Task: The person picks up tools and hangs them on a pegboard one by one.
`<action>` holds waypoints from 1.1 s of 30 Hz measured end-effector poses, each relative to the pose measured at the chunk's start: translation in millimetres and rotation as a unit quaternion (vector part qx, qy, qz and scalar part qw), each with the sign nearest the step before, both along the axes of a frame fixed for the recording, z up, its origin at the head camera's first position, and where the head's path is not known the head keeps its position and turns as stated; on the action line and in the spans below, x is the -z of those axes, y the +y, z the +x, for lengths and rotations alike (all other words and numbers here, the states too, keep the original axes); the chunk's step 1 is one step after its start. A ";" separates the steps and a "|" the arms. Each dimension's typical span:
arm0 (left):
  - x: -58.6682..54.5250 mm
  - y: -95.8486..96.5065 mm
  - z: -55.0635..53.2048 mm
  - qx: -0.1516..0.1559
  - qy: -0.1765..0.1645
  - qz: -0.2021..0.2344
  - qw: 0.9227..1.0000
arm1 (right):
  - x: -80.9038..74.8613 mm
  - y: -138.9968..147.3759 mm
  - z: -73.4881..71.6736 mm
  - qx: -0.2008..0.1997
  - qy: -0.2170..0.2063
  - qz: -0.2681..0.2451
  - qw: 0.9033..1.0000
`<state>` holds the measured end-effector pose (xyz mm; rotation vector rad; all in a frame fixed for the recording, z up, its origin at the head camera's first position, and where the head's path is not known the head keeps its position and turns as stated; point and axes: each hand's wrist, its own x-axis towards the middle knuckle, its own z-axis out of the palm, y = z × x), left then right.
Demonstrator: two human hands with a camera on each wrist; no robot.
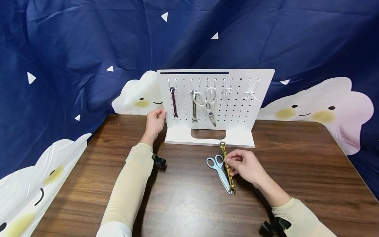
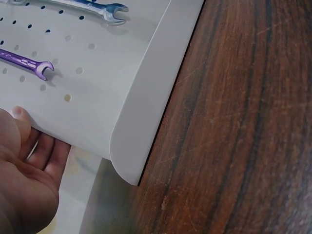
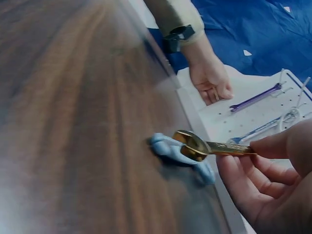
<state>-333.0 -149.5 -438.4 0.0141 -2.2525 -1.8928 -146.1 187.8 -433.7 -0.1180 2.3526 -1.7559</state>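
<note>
In front of the pegboard (image 1: 231, 107), the right hand's (image 1: 248, 166) grip pinches the gold wrench (image 1: 228, 171), which could knock the nearby blue scissors (image 1: 221, 173) if swung low, while the left hand (image 1: 155, 123) pinches the pegboard's left edge.

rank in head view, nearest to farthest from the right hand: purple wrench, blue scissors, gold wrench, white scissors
1. Gold wrench, held in the right hand
2. Blue scissors, on the table, just left
3. White scissors, hanging on the board
4. Purple wrench, board's left end

A blue curtain (image 1: 88, 36) with smiling clouds (image 1: 316, 95) hangs behind the wooden table (image 1: 83, 194).
</note>
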 end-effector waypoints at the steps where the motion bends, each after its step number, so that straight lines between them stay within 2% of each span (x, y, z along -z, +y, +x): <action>1: -0.1 0.2 -0.2 0.000 0.000 0.000 1.000 | -2.4 0.6 -0.9 0.007 0.008 -0.005 1.000; 7: 0.0 0.9 -1.4 0.001 0.004 -0.003 1.000 | -16.0 3.4 -7.0 0.049 0.049 -0.014 0.998; 16: 1.3 -0.1 -1.8 0.002 0.004 -0.004 1.000 | -32.8 1.9 -16.2 0.089 0.088 -0.001 0.992; 24: 0.7 -0.5 -2.0 0.000 0.004 -0.005 1.000 | -41.8 -3.7 -25.3 0.128 0.149 -0.011 0.981; 33: -0.2 -0.3 -0.8 0.001 0.000 -0.007 1.000 | -52.0 -12.6 -32.4 0.168 0.170 -0.055 0.969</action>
